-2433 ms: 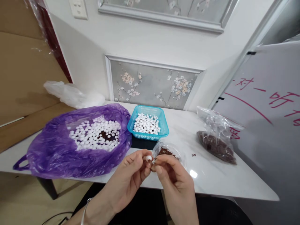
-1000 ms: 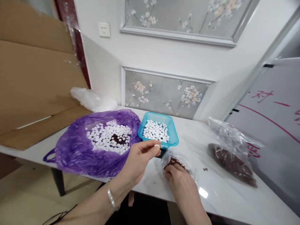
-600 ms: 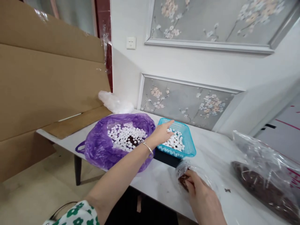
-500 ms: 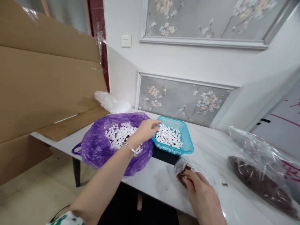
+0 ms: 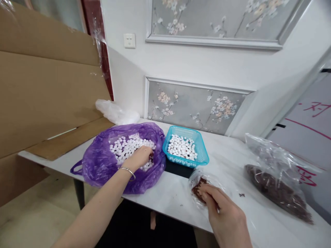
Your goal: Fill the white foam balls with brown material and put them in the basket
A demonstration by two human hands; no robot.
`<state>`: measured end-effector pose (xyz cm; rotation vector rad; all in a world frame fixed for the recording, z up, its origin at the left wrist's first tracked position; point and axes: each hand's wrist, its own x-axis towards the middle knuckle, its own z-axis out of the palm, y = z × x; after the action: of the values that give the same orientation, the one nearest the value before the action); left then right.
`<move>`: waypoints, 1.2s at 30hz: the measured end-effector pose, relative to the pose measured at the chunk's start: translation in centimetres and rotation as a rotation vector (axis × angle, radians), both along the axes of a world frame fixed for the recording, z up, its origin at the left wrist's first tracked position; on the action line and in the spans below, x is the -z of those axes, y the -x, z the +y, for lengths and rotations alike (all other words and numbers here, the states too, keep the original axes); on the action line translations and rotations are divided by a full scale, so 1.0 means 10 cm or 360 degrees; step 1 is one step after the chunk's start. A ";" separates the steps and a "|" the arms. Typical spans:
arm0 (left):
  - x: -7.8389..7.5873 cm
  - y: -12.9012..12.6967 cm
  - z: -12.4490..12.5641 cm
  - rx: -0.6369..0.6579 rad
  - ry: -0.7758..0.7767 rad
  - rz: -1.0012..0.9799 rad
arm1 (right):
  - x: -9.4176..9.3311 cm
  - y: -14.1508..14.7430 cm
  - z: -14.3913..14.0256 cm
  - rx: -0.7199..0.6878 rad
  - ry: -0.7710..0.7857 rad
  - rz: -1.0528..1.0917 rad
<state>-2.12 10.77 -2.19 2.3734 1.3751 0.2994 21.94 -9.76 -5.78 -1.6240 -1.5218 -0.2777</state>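
My left hand (image 5: 141, 157) reaches into the purple plastic bag (image 5: 97, 162), its fingers curled down among the small white round pieces (image 5: 125, 146). The fingertips are partly hidden, so what they pinch does not show. Over the small clear bag (image 5: 192, 182) of tiny brown pieces (image 5: 198, 187), my right hand (image 5: 223, 210) has thumb and fingers drawn together at the contents. Whatever lies between those fingertips is too small to make out. Beside the purple bag stands a turquoise basket (image 5: 203, 151) holding many similar white pieces (image 5: 181, 147).
A larger clear bag (image 5: 279, 193) of brown pieces lies on the right of the white table (image 5: 176, 203). A few loose dark bits (image 5: 241, 195) are near my right hand. Cardboard (image 5: 51, 93) stands at left, with a white plastic bag (image 5: 116, 112) by the wall.
My left hand has moved from the basket's left rim down and left into the purple bag. My right hand stays at the small clear bag. The view has shifted slightly.
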 end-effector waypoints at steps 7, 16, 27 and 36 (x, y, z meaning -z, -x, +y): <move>-0.14 0.08 -0.06 -0.0054 -0.0038 -0.0367 | -0.04 0.03 -0.07 -0.0015 -0.0066 0.0341; -0.39 -0.23 -1.07 0.0155 0.0968 -0.1760 | -0.50 0.46 -0.20 -0.0370 -0.0027 0.1580; -0.26 -0.47 -1.40 0.0164 0.2006 -0.2327 | -0.59 0.50 -0.24 -0.0937 -0.0043 0.1540; -0.30 -0.61 -1.57 -0.0066 0.1927 -0.2467 | -0.60 0.67 -0.22 -0.0590 -0.0318 0.1290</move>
<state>4.02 -4.94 0.77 0.6135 0.4534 0.7685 15.22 -11.94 0.19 -1.0593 -1.0743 0.3853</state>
